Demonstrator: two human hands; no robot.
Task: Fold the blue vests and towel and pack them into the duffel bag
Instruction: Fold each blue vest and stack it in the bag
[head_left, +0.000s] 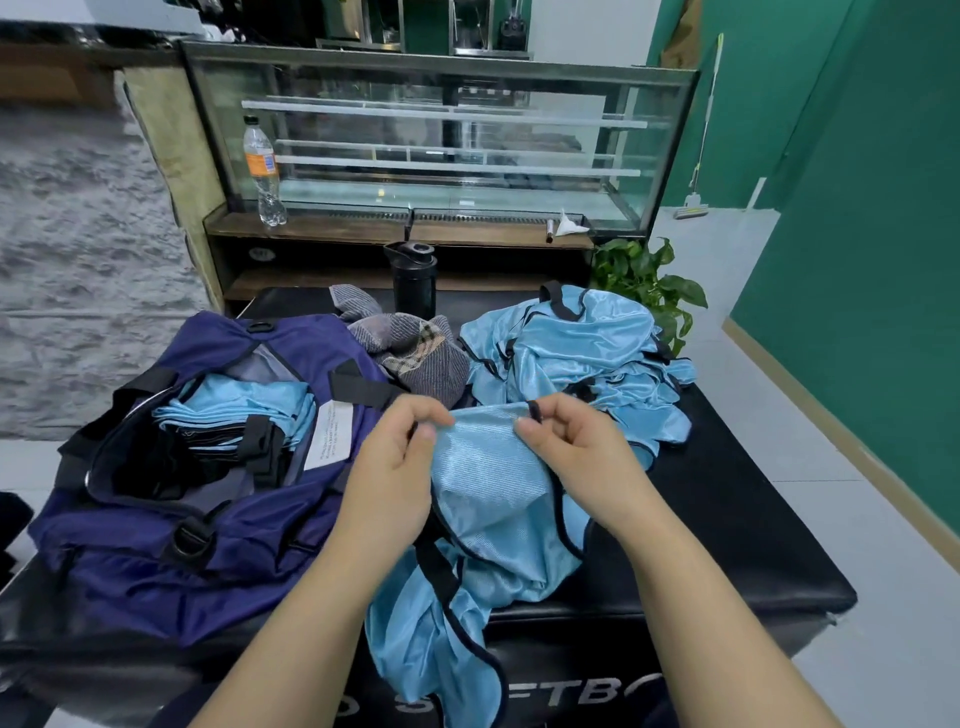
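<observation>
My hands, left (397, 457) and right (576, 447), pinch a blue vest's (498, 499) top edge; its tail seemingly overhangs the bench (727, 519) edge.

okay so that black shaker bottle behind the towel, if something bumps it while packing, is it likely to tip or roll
The black shaker bottle stands upright and is tall for its base, so a knock near its flip-top lid would probably tip it. Being round, it would likely roll once down. The crumpled towel just in front might stop it. Its fill, and so its weight, cannot be seen.
</observation>
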